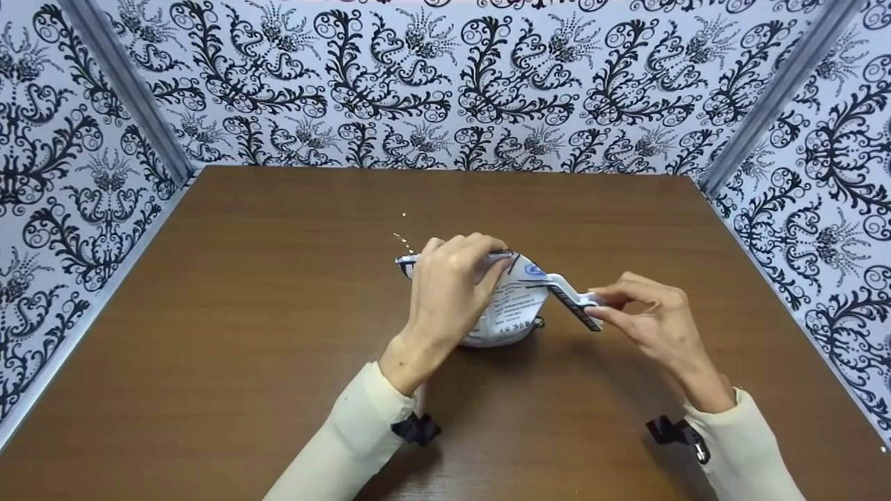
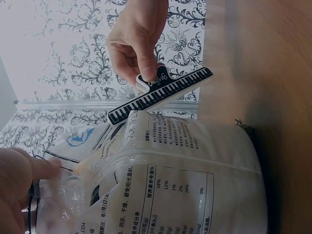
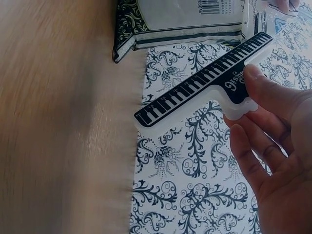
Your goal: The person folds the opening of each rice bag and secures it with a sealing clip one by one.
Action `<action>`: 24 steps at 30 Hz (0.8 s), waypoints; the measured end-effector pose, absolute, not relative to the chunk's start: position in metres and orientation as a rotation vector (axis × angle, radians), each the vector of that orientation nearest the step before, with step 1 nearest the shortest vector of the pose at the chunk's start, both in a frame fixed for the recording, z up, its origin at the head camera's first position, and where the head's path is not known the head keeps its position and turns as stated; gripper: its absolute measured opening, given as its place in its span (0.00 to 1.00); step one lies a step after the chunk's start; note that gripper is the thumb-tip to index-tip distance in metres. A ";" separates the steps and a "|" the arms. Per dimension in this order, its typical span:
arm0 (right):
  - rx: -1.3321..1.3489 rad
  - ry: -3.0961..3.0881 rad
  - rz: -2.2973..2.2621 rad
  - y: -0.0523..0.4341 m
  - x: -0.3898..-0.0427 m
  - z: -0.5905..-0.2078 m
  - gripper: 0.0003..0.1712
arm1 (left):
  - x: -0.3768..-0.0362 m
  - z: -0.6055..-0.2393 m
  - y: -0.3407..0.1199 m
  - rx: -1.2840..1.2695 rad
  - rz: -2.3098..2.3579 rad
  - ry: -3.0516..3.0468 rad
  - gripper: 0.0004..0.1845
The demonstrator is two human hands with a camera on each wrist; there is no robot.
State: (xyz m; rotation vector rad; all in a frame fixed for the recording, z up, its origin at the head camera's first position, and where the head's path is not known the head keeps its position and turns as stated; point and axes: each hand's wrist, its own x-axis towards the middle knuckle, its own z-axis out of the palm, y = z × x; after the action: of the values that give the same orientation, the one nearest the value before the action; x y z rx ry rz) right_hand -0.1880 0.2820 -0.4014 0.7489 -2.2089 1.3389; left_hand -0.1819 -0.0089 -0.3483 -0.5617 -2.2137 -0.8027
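Bag [image 1: 511, 306] stood mid-table, top gripped by the left hand [image 1: 449, 292]. Right hand [image 1: 644, 316] pinched the piano-key clip [image 1: 574, 299] just beside the bag's top edge — not clamped on. Sealing seemed unfinished — clip still off.

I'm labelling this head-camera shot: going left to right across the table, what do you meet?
Left hand → white printed bag → piano-key clip → right hand.
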 end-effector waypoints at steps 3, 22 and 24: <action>0.742 -2.213 1.343 0.280 -0.189 -0.401 0.18 | -0.182 -0.349 -0.009 -0.565 -0.806 -2.213 0.05; 0.643 -2.316 1.335 0.272 -0.187 -0.401 0.18 | -0.182 -0.346 -0.013 -0.591 -0.837 -2.253 0.08; 0.626 -2.319 1.334 0.271 -0.187 -0.400 0.18 | -0.182 -0.346 -0.014 -0.591 -0.834 -2.254 0.08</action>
State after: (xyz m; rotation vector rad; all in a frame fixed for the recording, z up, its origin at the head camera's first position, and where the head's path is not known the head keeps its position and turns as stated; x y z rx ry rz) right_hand -0.1871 0.2705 -0.4004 0.6259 -2.3193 1.3343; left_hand -0.1822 -0.0138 -0.3462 -0.5914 -2.2544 -0.8339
